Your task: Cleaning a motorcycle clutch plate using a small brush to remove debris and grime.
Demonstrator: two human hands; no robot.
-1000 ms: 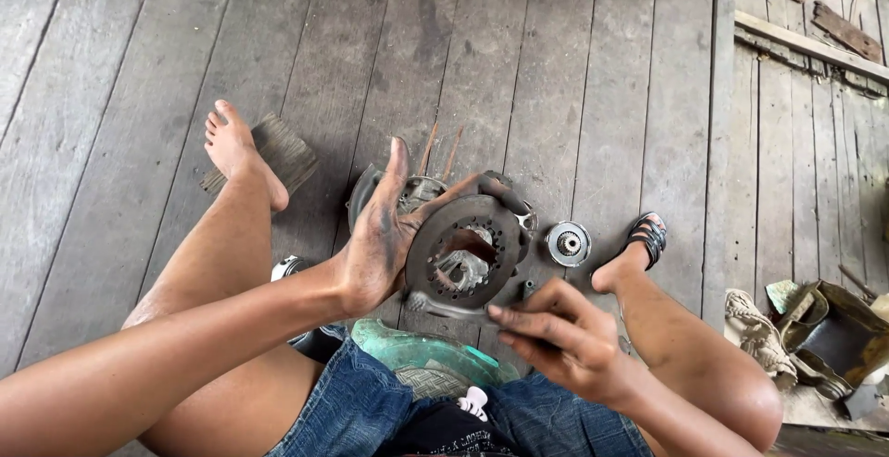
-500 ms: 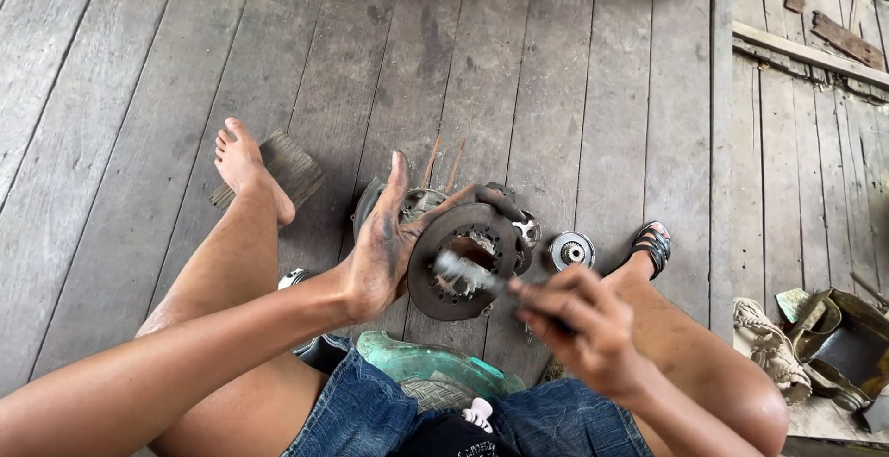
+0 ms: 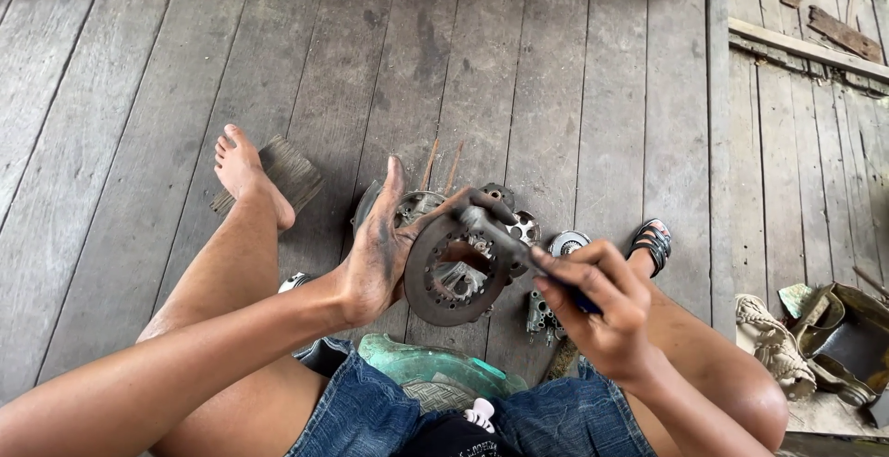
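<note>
Seated on a grey plank floor (image 3: 556, 77), I steady a round, rusty metal disc (image 3: 451, 272) on edge between my legs, my left hand (image 3: 375, 258) flat against its rim, fingers spread. My right hand (image 3: 602, 313) has its fingers closed around a tool (image 3: 505, 235) laid across the disc. Smaller metal parts (image 3: 565, 242) crowd behind; a sandal (image 3: 651, 242) lies to the right.
</note>
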